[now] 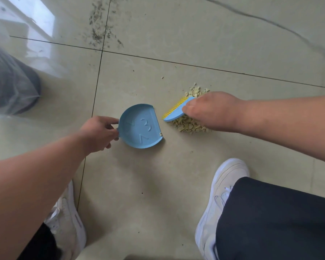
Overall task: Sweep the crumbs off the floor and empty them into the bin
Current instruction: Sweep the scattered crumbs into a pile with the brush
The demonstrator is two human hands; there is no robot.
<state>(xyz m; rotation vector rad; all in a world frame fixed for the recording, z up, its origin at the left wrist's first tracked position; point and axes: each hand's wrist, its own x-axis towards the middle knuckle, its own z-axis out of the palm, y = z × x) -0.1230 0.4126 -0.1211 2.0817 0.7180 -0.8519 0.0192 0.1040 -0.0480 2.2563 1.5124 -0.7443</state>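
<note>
Two hands busy: left hand pinches dustpan at frame centre; right hand grips brush over crumbs, right of centre. Sweeping step. Next: push pile left into pan mouth. Bin probably bagged shape, upper left.

The shiny tiled floor holds a blue dustpan in the middle, yellow crumbs right of it, and dark specks up top.

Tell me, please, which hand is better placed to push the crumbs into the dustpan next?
The right hand. It already grips the brush, whose bristles sit at the crumbs, facing the dustpan. The left hand holds the dustpan's rear edge, steadying it with its open lip toward the pile.
</note>
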